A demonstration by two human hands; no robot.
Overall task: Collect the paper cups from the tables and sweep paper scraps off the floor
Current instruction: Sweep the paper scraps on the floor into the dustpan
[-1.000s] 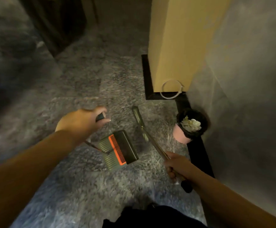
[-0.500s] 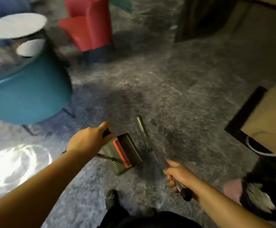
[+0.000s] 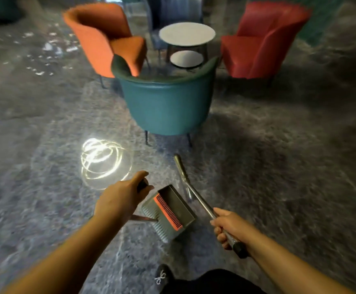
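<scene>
Grey floor (image 3: 278,155): mottled and blurred, with pale flecks far left that may be paper scraps, too smeared to tell.
Light glare (image 3: 102,162): bright swirl on the floor, left of centre.
Orange chair (image 3: 107,37): upper left, just behind the teal chair (image 3: 166,102), which stands between the person and the round table (image 3: 186,35); a smaller round top shows below it.
Red chair (image 3: 261,39): upper right, beside the table.
Left hand (image 3: 119,200): fingers curled round a dark grip; the thin rod below it runs right to the dustpan (image 3: 170,211).
Dustpan: low and central, between both hands, long axis slanting from upper left to lower right, orange comb strip across it.
Right hand (image 3: 230,225): wrapped round the broom handle (image 3: 198,200), which points up-left; its head is too blurred to make out.
Shoe (image 3: 162,276): bottom edge, partly cut off.
</scene>
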